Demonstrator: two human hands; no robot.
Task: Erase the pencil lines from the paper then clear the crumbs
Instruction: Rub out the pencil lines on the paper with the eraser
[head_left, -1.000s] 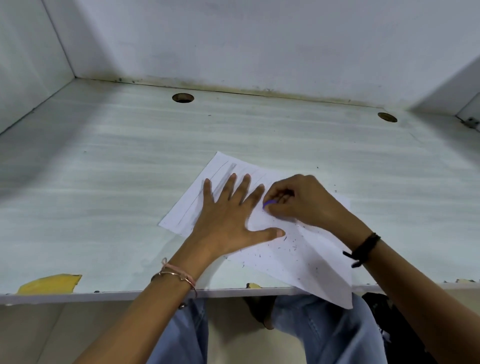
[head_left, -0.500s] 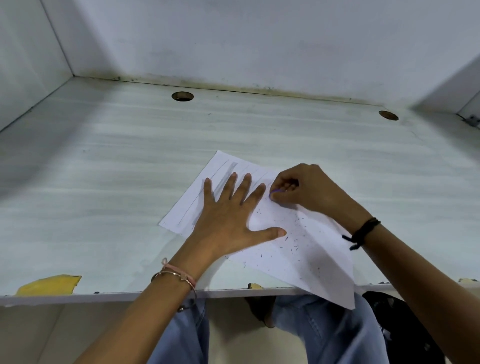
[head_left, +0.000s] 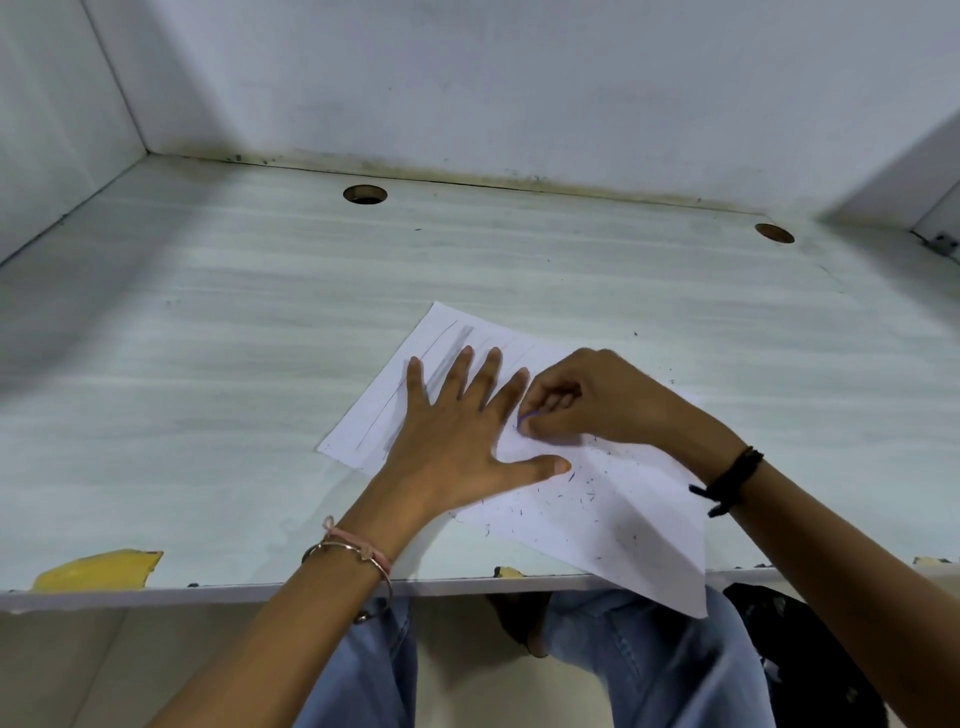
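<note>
The right hand (head_left: 597, 400) is pinching a small purple eraser (head_left: 525, 417) in curled fingers and pressing it to the paper (head_left: 644, 525). It is working just beside the left hand (head_left: 457, 431), which is lying flat with fingers spread, pinning the sheet near the table's (head_left: 208, 364) front edge. Unerased pencil lines (head_left: 441, 358) are running under the left fingers, so that hand is probably risking smudges. With crumbs (head_left: 576, 488) lying toward the corner overhanging the front edge, a hard stroke is likely risking a buckled sheet or crumbs falling off the table.
</note>
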